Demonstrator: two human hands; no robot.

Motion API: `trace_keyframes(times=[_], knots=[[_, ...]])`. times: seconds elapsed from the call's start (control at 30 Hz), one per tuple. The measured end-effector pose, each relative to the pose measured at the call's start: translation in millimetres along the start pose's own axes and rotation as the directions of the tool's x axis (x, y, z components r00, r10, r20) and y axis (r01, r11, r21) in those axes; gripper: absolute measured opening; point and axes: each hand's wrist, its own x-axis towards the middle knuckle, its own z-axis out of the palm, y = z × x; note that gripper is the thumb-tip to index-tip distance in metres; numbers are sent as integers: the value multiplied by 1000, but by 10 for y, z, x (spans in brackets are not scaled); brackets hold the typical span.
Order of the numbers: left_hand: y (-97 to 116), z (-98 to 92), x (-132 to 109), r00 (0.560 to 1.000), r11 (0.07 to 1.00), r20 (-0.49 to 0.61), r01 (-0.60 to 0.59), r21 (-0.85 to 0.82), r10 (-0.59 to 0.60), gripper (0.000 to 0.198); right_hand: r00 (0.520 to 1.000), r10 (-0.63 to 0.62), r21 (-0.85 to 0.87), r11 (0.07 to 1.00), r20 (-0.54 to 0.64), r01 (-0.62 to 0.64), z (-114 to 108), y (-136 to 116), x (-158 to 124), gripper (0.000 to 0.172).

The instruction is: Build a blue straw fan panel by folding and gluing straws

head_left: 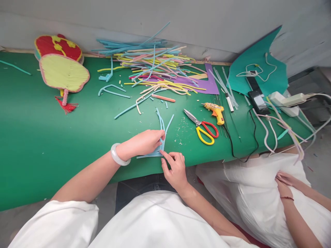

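Note:
Several light blue pipe cleaners stand out from a small flat blue piece near the table's front edge. Over it bends my left hand, with a pale bangle at the wrist. Its fingers are closed in a pinch on a blue pipe cleaner, partly hidden by the hand. My right hand comes in from the lower right, its index fingertip touching the corner of the blue piece. The thumb is held apart and nothing lies in that hand. Scissors with red and yellow handles lie to the right.
Behind lies a heap of coloured pipe cleaners on purple sheeting. A yellow glue gun, its black cord and a power strip are at right. Fan-shaped crafts lie at left. Another person's hands rest in their lap.

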Motion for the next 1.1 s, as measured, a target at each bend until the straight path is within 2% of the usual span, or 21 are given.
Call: trace_keyframes(times=[0.13, 0.3, 0.53, 0.87, 1.1], knots=[[-24, -40, 20, 998, 1000, -65, -6, -14, 5, 13, 1000, 1, 4, 1000, 3, -1, -1, -1, -3, 30], [-102, 56, 51, 998, 998, -30, -60, 31, 61, 18, 1000, 1, -7, 1000, 6, -1, -3, -13, 4, 29], [-166, 161, 98, 997, 994, 3, -77, 74, 77, 22, 1000, -4, -22, 1000, 8, 4, 10, -8, 5, 29], [-123, 116, 75, 998, 998, -37, -42, 48, 43, 17, 999, 4, -59, 998, 48, -1, 20, -15, 17, 32], [-122, 80, 83, 998, 993, -49, -35, 116, 41, 19, 998, 7, -68, 998, 54, -4, 21, -22, 24, 33]])
